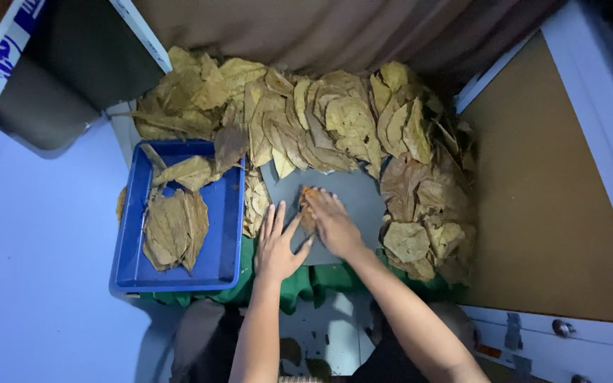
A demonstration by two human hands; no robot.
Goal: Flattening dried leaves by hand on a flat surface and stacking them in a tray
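Both forearms reach up from six o'clock; left hand (278, 245) lies flat, fingers spread, on the grey board (352, 195). Right hand (331, 221), nearer, presses the small dried leaf (307, 206), long axis toward twelve.

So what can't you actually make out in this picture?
- The small orange-brown leaf on the grey flat board: mostly covered by the right hand.
- Left hand: its palm lies flat, hiding what is beneath.
- Blue plastic tray: dry tan leaves cover much of its floor.
- Heap of dried brown leaves: its lower layers are buried, and shadow blurs the far edge.
- The person's lap: cut off by the bottom edge.
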